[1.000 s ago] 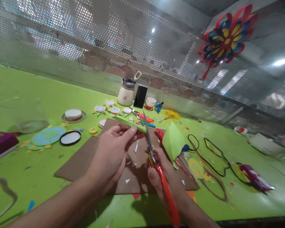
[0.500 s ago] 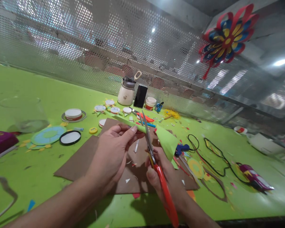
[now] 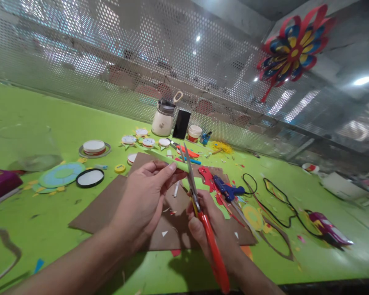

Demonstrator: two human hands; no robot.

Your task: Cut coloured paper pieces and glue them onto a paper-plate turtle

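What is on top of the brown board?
On the board lie white scraps, a red cutout and light-green paper. Anything behind the left hand and the right hand is hidden.

Scissor blades (image 3: 192, 178) look shiny metal, handles (image 3: 213, 250) glossy plastic — the strip (image 3: 181, 165) matt paper.

Single head-worn view, facing forward and down
From above the near edge of the surface (image 3: 89, 119), it looks close over the hands (image 3: 143, 198) to the far edge and perforated screen (image 3: 110, 69), tilted so that edge slopes down rightward.
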